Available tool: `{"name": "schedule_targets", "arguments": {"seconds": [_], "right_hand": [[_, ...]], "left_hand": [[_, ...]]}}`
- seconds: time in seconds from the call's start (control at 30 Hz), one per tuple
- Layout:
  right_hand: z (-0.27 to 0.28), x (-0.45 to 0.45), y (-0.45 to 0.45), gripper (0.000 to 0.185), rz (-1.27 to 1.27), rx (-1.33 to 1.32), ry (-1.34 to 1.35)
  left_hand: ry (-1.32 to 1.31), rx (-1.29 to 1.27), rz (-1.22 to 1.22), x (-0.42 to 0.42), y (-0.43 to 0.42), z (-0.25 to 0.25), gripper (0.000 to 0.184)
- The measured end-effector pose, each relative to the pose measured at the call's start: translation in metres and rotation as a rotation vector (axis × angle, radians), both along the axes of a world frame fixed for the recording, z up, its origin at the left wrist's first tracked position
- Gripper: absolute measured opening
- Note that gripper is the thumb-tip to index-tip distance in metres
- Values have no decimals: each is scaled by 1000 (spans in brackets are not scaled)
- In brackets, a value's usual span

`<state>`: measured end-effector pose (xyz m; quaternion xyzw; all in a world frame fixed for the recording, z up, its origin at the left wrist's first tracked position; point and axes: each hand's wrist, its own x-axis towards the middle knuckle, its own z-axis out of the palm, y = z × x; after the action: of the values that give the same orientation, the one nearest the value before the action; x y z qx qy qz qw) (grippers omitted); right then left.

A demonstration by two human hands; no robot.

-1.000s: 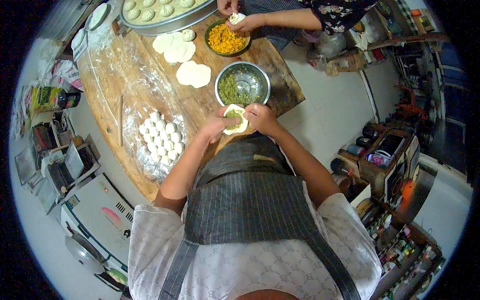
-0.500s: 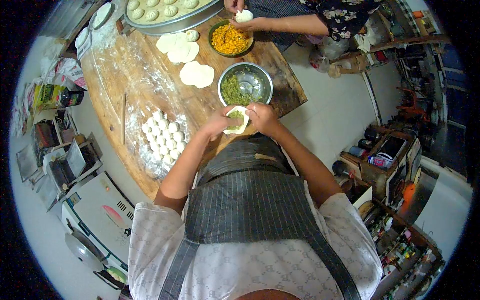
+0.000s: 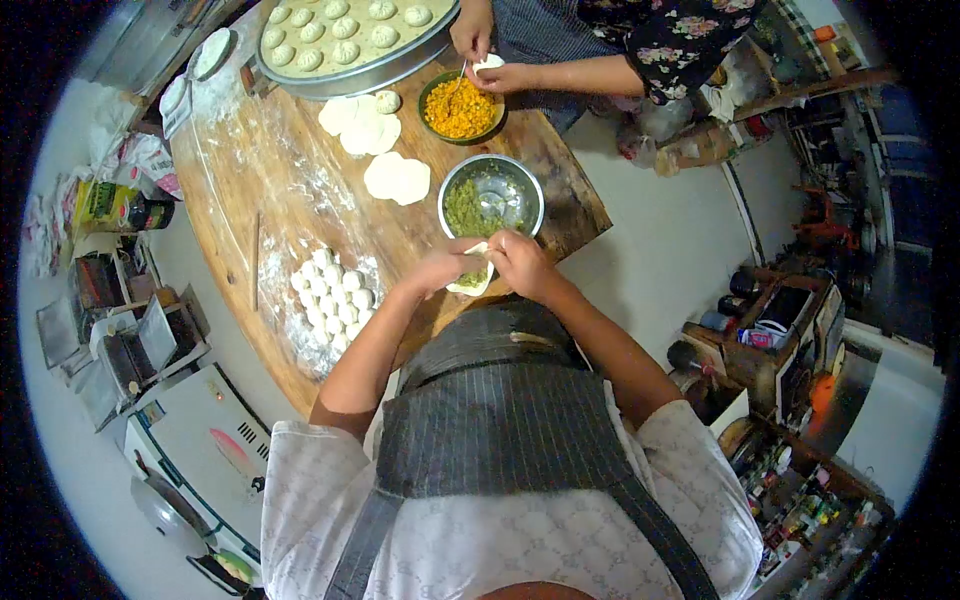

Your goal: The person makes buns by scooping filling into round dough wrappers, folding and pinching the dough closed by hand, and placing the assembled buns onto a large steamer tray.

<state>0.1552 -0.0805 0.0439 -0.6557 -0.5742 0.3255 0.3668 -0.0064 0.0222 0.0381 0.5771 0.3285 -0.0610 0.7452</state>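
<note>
Both my hands hold a round dough wrapper [image 3: 474, 286] with green filling in it, at the near edge of the wooden table. My left hand [image 3: 445, 270] cups its left side, thumb over the filling. My right hand [image 3: 522, 266] pinches its upper right rim, where the dough is gathered. Just beyond my hands stands a metal bowl [image 3: 541, 205] holding green chopped filling [image 3: 464, 210]. Flat dough wrappers [image 3: 398, 179] lie farther up the table. To the left, several small dough pieces [image 3: 335, 297] sit in flour.
A co-worker's hands [image 3: 508, 77] hold a wrapper over a bowl of yellow filling [image 3: 460, 108] with a spoon in it. A large round tray [image 3: 375, 76] of pleated buns stands at the far left. A thin rolling pin [image 3: 255, 262] lies on the wooden table [image 3: 225, 180].
My right fingers have drawn the wrapper's rim together, so less filling shows. The co-worker's one hand has moved to the spoon. The whole view has shifted, showing more of the tray.
</note>
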Motion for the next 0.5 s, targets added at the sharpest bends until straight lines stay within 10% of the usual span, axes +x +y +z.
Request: {"name": "schedule_targets", "arguments": {"seconds": [0.17,0.37,0.5], "right_hand": [[13,9,4,13,9,72,-48],[52,1,5,11,-191,188,-165],[40,-3,4,11,-227,191,-317]], "left_hand": [[-145,359,-82,6,17,2,46],[-487,-636,760,21,-14,44,35],[-506,-324,726,23,-24,19,41]]}}
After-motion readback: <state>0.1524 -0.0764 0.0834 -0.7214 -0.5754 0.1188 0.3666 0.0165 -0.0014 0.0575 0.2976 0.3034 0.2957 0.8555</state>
